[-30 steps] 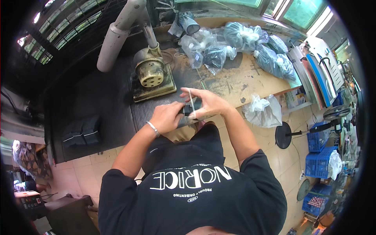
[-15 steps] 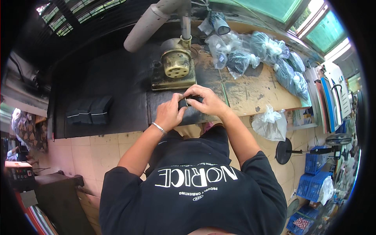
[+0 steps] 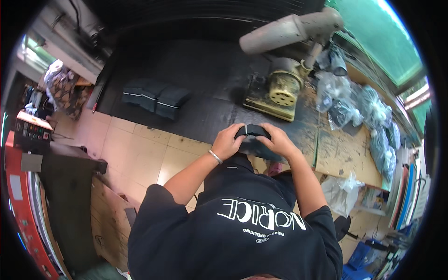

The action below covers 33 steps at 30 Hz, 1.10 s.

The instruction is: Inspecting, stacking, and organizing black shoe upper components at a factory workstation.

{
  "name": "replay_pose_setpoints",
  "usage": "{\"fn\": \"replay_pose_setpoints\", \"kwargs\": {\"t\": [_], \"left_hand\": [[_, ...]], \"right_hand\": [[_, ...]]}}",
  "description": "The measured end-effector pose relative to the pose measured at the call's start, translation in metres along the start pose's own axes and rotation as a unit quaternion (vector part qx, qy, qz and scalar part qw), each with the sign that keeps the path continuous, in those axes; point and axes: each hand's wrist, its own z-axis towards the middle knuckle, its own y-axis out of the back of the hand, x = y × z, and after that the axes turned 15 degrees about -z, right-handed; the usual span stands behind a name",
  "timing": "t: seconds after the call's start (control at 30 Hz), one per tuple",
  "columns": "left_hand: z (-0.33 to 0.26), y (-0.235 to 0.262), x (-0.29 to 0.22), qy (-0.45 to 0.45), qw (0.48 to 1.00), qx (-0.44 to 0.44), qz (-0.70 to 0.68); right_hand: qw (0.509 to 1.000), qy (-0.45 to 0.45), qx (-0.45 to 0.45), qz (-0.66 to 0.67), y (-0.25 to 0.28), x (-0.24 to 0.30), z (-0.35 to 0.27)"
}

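**Black strap piece held between both hands at the bench edge**

Webbing, black and folded into a small flat bundle with one thin white stripe across it, sits between the two hands just above the near edge of the dark rubber-topped workbench. The left hand clamps the bundle's left end, fingers curled over the top and thumb beneath; a thin silver bracelet circles that wrist. The right hand pinches the right end in the same way, so the bundle spans the small gap between the two grips, lying level. Both hands are closed on it; neither is free.

Straight beyond the hands stands one yellowed metal machine with a round perforated face on a flat base, and a pale grey cylindrical arm reaches over it from the upper right. Well apart to the left on the bench lies a row of three similar black folded pieces with white stripes, touching side by side. To the right, on a bare wooden board, lie several clear plastic bags stuffed with dark items; their exact count cannot be told. One more clear bag hangs below the board's edge.
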Motion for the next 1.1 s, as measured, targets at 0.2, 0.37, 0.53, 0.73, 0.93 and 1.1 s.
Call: {"fn": "replay_pose_setpoints", "kwargs": {"t": [0.2,0.37,0.53,0.73,0.93,1.1], "left_hand": [[-0.036,0.029,0.057,0.091,0.979,-0.182,-0.022],[-0.019,0.07,0.129,0.05,0.939,-0.336,0.05],[-0.008,0.117,0.159,0.082,0.871,-0.439,0.202],[-0.005,0.108,0.145,0.138,0.823,-0.484,0.264],[0.003,0.097,0.145,0.142,0.794,-0.498,0.319],[-0.025,0.111,0.154,0.103,0.778,-0.497,0.37]], "right_hand": [[0.99,-0.073,0.094,0.077,-0.042,0.01,0.033],[0.999,-0.038,-0.005,0.034,-0.074,0.004,0.054],[0.995,-0.03,0.076,0.05,-0.079,0.001,0.028],[0.978,-0.144,0.078,0.126,-0.079,-0.022,-0.016],[0.98,-0.152,-0.007,0.129,-0.081,-0.036,-0.044],[0.967,-0.172,-0.062,0.179,-0.067,-0.041,-0.067]]}}
